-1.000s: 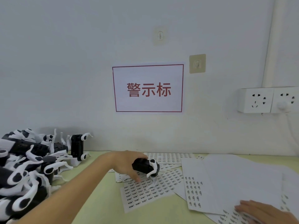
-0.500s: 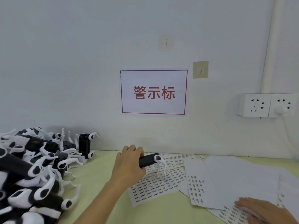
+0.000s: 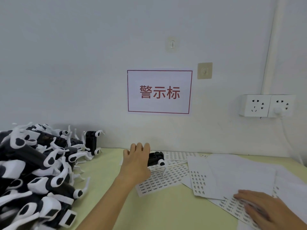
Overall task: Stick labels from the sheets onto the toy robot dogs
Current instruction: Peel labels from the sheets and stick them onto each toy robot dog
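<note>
My left hand (image 3: pixel 137 161) grips a black toy robot dog with white legs (image 3: pixel 157 159), holding it just above a label sheet (image 3: pixel 163 179) near the middle of the table. The hand covers the dog's rear half. My right hand (image 3: pixel 264 209) rests flat, fingers straight, on another label sheet (image 3: pixel 232 205) at the lower right. A big pile of black-and-white toy robot dogs (image 3: pixel 34 170) fills the left side.
Several overlapping white sheets (image 3: pixel 235 173) cover the right half of the pale green table (image 3: pixel 106 165). The wall stands close behind, with a red-bordered sign (image 3: pixel 159 92), a double socket (image 3: pixel 265 105) and a hanging cable (image 3: pixel 289 140).
My left hand has turned the toy dog and shifted it slightly toward the wall over the label sheet. The view has tilted down a little. My right hand stays on its sheet.
</note>
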Motion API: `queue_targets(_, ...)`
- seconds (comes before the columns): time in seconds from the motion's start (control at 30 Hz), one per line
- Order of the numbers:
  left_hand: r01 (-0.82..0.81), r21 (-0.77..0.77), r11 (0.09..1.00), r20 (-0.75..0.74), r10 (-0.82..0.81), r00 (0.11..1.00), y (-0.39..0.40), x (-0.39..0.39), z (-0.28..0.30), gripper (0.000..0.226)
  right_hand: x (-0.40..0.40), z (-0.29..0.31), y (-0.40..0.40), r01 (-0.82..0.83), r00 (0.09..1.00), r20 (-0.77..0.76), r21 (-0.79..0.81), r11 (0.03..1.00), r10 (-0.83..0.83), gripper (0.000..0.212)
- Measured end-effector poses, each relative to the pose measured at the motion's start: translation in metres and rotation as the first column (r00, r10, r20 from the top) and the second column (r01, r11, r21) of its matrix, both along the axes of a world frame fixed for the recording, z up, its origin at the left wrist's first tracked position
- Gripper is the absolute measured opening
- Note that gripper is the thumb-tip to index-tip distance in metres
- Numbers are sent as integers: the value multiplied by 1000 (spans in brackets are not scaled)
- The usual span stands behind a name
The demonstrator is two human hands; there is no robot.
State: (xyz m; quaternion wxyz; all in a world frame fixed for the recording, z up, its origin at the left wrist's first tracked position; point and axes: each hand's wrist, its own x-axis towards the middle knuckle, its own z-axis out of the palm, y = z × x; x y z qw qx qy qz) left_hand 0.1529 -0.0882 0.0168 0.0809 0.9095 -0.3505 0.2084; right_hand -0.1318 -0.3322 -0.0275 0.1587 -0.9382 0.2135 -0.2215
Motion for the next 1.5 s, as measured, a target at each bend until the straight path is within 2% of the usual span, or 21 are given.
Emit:
queue_targets(0.1,84,44,996,-106,-79,991,-3,-6,18,62,-2,0,1,-30,1000,8,-4,1000,30,32)
queue_targets(0.17,232,-84,969,-95,-240,966,-10,-17,25,50,-4,-1,2,-68,998,13,14,998,68,32)
queue_targets(0.27,447,-315,837,-165,-512,843,-27,-41,19,28,-4,1,1,-83,996,-8,30,996,83,33)
queue_targets(0.33,507,-315,802,-264,-587,765,-39,-56,2,28,-3,1,2,-87,996,-19,22,996,87,32)
queue_targets(0.47,542,-105,833,-423,-531,734,-56,-70,-40,56,-1,2,1,-83,996,-27,27,996,84,31)
queue_targets(0.57,535,-167,828,-406,-552,728,-57,-70,-51,42,0,1,-3,-98,994,-48,37,995,99,27)
queue_targets(0.63,536,-209,818,-341,-575,744,-55,-72,-50,30,0,3,-5,-101,994,-42,84,991,105,25)
queue_targets(0.73,562,-213,799,-280,-601,749,-55,-75,-51,28,-2,10,-6,-102,992,-56,126,987,110,37)
queue_targets(0.9,518,-274,811,-313,-584,749,-52,-74,-52,36,2,27,2,-187,916,-367,-30,982,163,46)
queue_targets(1.03,515,-271,814,-317,-580,751,-51,-76,-50,37,12,27,8,-236,848,-515,-162,958,122,53)
queue_targets(1.1,510,-275,815,-318,-578,751,-51,-75,-50,36,13,21,9,-222,883,-462,-256,941,82,52)
queue_targets(1.17,512,-273,815,-311,-578,754,-51,-76,-51,35,11,19,17,-169,896,-444,-401,901,-30,50)
queue_targets(1.27,509,-283,813,-302,-579,757,-52,-76,-51,34,6,21,18,-71,959,-262,-582,810,-105,44)
queue_targets(1.3,508,-288,812,-300,-580,758,-52,-76,-51,34,4,22,23,-20,960,-236,-598,802,-152,50)
queue_targets(1.4,508,-290,811,-303,-581,755,-53,-75,-52,33,-1,16,34,154,892,-287,-533,832,-349,62)
queue_targets(1.43,509,-290,811,-301,-582,755,-53,-75,-53,33,0,11,32,185,889,-269,-531,827,-372,62)
queue_targets(1.5,508,-292,810,-298,-582,757,-54,-73,-54,36,4,11,28,124,913,-275,-520,845,-303,52)
